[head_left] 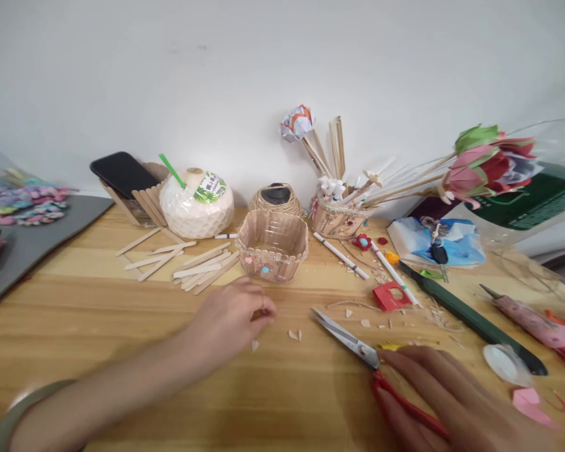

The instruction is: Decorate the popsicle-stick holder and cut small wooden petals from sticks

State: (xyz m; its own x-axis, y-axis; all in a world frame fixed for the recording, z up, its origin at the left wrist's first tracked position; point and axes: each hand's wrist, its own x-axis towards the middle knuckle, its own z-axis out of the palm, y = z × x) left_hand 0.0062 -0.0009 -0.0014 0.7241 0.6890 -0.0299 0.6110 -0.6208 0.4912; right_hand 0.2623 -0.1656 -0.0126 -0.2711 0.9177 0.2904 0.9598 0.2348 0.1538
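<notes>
Scissors (353, 342), red-handled, lie on the near right of the wooden table (122, 295), blades slightly parted and pointing far-left; the right hand (447, 395) rests on the handles, fingers together, though whether they grip cannot be told. Stiff, sharp and probably light, they are best held by the handle loops. The left hand (233, 317), fingertips pinched over small paper scraps (294, 335), sits just near of the stick-walled basket (272, 245).

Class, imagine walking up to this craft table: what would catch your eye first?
Probably the red-handled scissors, open, under the right hand at the front. Next, the stick basket at centre, just beyond the left hand, and the paper flowers at the right rear.
</notes>
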